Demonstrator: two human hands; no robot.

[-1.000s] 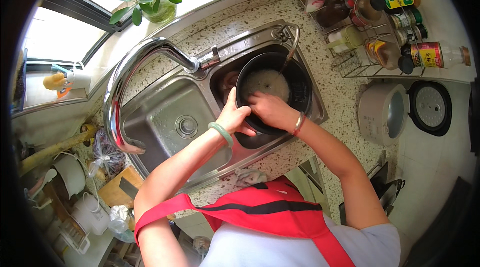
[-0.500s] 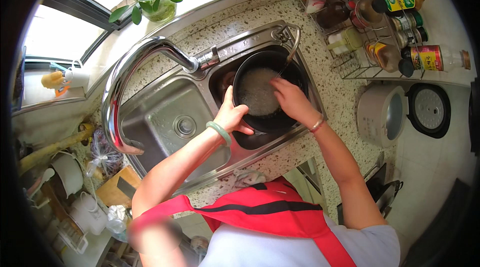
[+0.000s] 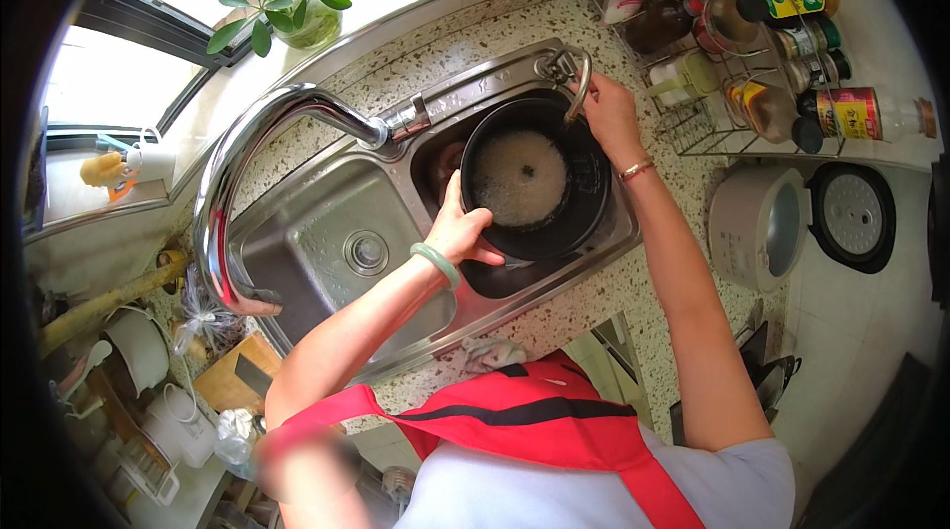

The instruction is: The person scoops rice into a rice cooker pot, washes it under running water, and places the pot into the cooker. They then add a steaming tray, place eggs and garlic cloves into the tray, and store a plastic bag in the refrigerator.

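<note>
A black rice cooker inner pot (image 3: 584, 188) sits tilted in the right basin of the steel sink, with pale rice and cloudy water (image 3: 515, 181) inside. My left hand (image 3: 463, 232) grips its near left rim, thumb and fingers on either side of the wall. At the sink's far right corner, my right hand (image 3: 609, 113) is at the small curved tap (image 3: 582, 84), its fingers closed about the spout and partly hidden by it. I can make out no stream from the spout into the pot. A dark spot shows in the middle of the rice.
A large chrome faucet (image 3: 213, 192) arches over the left basin (image 3: 297, 232). To the right stand a wire rack (image 3: 708, 141) of bottles and jars and a rice cooker (image 3: 742, 222) with its lid up. A cloth (image 3: 492, 354) lies at the front edge; a potted plant (image 3: 309, 26) stands on the sill.
My right hand has left the rice in the pot and moved up to the small tap. The thin stream from its spout no longer shows. My left hand keeps its hold on the rim.
</note>
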